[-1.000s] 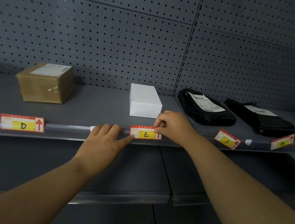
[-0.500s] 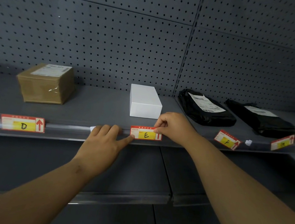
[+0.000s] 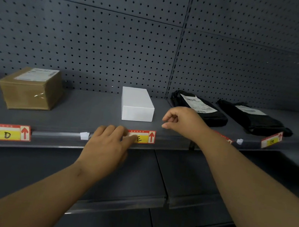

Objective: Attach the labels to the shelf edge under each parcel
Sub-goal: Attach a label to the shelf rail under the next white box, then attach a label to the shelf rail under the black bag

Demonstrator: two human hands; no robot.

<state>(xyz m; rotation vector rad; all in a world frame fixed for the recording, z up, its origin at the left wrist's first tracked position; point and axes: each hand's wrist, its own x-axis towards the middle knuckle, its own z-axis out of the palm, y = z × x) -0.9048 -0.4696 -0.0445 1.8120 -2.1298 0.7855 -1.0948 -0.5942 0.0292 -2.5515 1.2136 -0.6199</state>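
Observation:
A red-and-yellow label marked E (image 3: 144, 136) sits on the shelf edge (image 3: 59, 135) below the white box (image 3: 137, 104). My left hand (image 3: 107, 146) lies flat on the edge, its fingers pressing on the left part of that label. My right hand (image 3: 184, 121) hovers above the shelf to the right of the box, fingers loosely curled and empty. A label marked D (image 3: 5, 132) is on the edge below the brown carton (image 3: 31, 88). Another label (image 3: 225, 137) lies mostly hidden behind my right wrist, near a black bag parcel (image 3: 199, 108). A further label (image 3: 271, 140) leans below the second black bag (image 3: 251, 118).
Small white paper scraps sit on the shelf edge (image 3: 84, 135) and on the shelf by the right bags (image 3: 239, 141). A grey pegboard wall (image 3: 116, 41) backs the shelf. Lower grey shelves (image 3: 180, 200) run beneath my arms.
My right hand has let go of the E label's right end and lifted up and to the right. My left hand slid right onto the label's left part.

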